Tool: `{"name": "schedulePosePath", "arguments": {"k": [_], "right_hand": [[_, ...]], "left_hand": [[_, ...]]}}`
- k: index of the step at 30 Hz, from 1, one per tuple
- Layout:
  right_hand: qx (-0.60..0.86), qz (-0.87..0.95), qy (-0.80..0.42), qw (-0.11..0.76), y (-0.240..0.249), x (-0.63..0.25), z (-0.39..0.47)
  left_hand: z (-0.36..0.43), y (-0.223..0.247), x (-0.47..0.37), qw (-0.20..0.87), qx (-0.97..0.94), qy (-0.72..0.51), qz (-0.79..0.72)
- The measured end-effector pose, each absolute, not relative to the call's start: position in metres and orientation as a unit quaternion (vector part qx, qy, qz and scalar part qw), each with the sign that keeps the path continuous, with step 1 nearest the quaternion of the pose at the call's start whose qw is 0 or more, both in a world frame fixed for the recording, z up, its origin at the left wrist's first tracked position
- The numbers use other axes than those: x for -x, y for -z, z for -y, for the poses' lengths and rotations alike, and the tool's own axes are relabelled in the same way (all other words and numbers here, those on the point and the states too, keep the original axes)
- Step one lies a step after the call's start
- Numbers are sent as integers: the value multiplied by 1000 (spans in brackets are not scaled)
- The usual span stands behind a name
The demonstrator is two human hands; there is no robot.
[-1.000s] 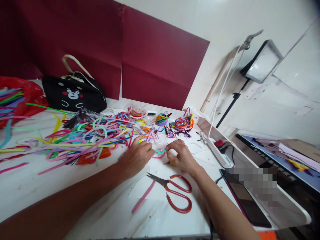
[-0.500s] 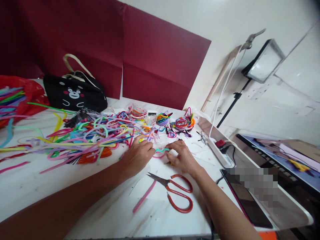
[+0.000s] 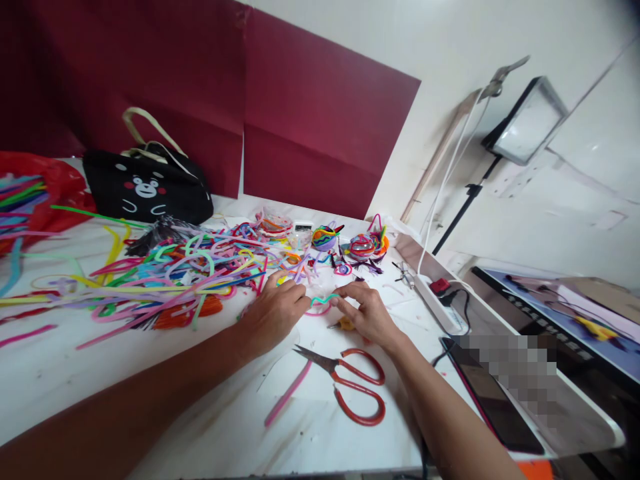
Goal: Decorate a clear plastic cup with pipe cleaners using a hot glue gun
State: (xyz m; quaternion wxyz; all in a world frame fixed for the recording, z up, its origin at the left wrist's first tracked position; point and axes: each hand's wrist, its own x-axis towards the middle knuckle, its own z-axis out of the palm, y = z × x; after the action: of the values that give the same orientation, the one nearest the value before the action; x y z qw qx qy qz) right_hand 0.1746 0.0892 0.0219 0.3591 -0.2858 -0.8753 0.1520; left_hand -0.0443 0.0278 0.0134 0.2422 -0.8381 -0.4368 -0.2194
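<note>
Between my two hands stretches a short wavy turquoise pipe cleaner [image 3: 324, 301]. My left hand [image 3: 278, 307] is closed on its left end, the fingers curled. Thumb and forefinger of my right hand [image 3: 364, 308] pinch the other end. Just behind and below it show a clear plastic piece [image 3: 317, 291] and a pink pipe cleaner loop [image 3: 318, 312], partly covered by my fingers. Under my right hand lies a small yellow item [image 3: 346, 324]. Nearer to me rest scissors with red handles [image 3: 334, 365], blades slightly apart, and a straight pink pipe cleaner [image 3: 289, 395].
A heap of colourful pipe cleaners [image 3: 175, 280] covers the left of the table. Behind are wrapped balls [image 3: 361, 247], a black bag [image 3: 147, 187] and a red plastic bag [image 3: 70, 193]. At right are a power strip [image 3: 440, 305] and a dark tablet-like device [image 3: 493, 393].
My right thumb and forefinger have come together in a pinch on the turquoise pipe cleaner's right end, and more of the yellow item shows. My left hand stays nearly still.
</note>
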Motion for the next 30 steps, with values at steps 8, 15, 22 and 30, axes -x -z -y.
{"name": "schedulePosePath", "arguments": {"k": [8,15,22,30], "right_hand": [[289,867,-188,360,-22,-175,-90],[304,833,-261,382,-24,-173,-89],[310,775,-361,416,-25,-172,-89],[318,799,-328,391,-26,-177,-89]], "left_hand": [[-27,-15,44,242,836,223,438],[-30,-17,46,232,840,215,440],[-31,-21,47,215,830,261,444],[-34,-14,48,227,837,276,415]]}}
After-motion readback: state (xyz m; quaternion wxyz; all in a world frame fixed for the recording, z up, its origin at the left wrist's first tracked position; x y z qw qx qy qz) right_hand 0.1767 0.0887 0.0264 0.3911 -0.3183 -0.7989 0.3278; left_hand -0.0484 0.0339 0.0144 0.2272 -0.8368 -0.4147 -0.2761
